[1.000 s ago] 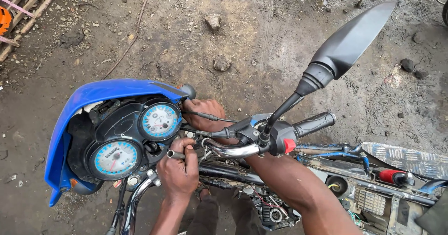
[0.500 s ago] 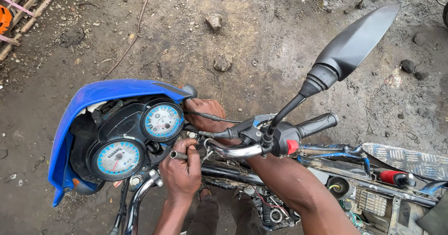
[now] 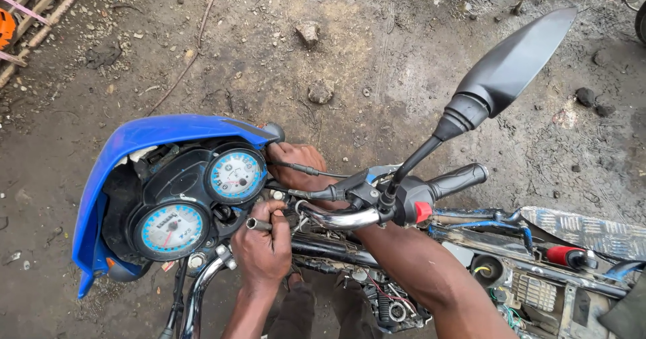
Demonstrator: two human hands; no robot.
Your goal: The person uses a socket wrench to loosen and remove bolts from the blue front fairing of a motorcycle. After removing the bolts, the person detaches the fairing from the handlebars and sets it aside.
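Left to right: the blue fairing shelters two gauges. Our left hand is closed in a fist around a small metal tool just right of them; it could slip and crack the glass. Our right hand reaches under the handlebar, curled behind the gauges; we cannot tell what it grasps.

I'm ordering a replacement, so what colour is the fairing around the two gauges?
Blue: the fairing around the gauges is glossy blue, seen clearly in the head view.
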